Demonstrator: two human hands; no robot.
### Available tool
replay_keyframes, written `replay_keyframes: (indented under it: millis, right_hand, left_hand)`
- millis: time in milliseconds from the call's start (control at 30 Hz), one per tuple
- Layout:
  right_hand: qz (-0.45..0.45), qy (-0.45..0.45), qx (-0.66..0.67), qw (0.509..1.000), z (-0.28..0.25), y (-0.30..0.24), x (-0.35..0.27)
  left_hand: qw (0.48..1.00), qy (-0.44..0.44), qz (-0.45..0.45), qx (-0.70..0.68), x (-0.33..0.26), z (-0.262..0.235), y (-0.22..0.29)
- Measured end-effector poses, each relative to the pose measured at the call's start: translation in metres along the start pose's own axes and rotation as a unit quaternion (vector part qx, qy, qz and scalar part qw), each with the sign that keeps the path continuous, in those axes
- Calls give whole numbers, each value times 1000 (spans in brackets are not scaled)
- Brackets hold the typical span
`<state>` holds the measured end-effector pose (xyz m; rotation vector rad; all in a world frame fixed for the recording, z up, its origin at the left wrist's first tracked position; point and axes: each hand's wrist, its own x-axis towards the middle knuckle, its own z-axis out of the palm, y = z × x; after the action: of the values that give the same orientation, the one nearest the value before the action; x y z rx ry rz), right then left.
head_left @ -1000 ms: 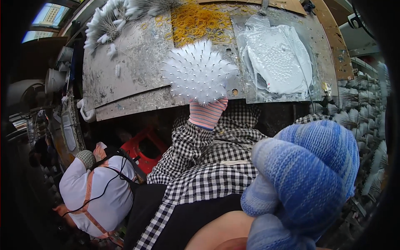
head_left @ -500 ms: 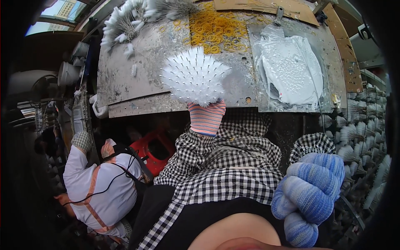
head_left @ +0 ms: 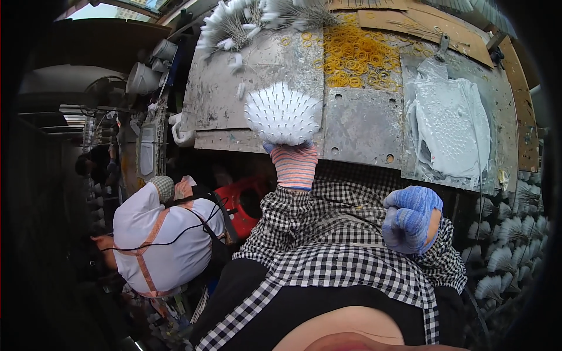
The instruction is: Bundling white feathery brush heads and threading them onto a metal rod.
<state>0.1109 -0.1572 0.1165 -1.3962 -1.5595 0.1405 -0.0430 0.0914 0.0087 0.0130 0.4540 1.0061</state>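
Note:
My left hand (head_left: 294, 167), in a pink-and-grey striped knit glove, is closed round the base of a bundle of small white-bristled brushes (head_left: 283, 114). The bundle fans out toward the bench, with many short dark wire tips sticking out of its top. My right hand (head_left: 411, 219), in a blue knit glove, is curled into a fist in front of my checked apron, off the bench edge. Whatever it may hold is hidden by the fingers. Right of centre on the bench lies a sheet of wet white paste (head_left: 451, 120), pitted with small marks.
Yellow rubber bands (head_left: 357, 55) are heaped at the back of the metal-topped bench (head_left: 363, 126). Loose wire-stemmed white brushes (head_left: 225, 35) lie at the back left; a scraper (head_left: 443, 44) stands behind the paste. More brush bundles (head_left: 509, 228) fill the right side. A co-worker (head_left: 164, 240) sits at left.
My right fist has moved down and away from close to the camera, toward the apron front. The view has shifted, so the bench appears further right. My left hand still grips the brush bundle.

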Motion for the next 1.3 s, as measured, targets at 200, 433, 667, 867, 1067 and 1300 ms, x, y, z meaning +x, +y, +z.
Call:
replay_keyframes:
  millis: [200,433,667,867,1067,1300]
  right_hand:
    - [-15,26,-18,999,6,10,-1]
    - [5,54,4,999,11,21,-4]
    - [20,36,-18,999,10,30,-17]
    - [102,140,20,985,-6,41,-31]
    - [293,233,133,918,-38,77,-41]
    - [358,-57,40,931,-62,125,-1]
  left_hand:
    - [999,-37,-17,9,-7,9,-4]
    - [997,-49,-58,-10,-17,13,-12]
    - [932,-75,-303,-187,-52,19,-71]
    - [938,-198,-275,71,-20,-40,-86]
    - [913,-141,-323,205,-4,57,-60]
    - [763,-313,-216,522,47,88,-106]
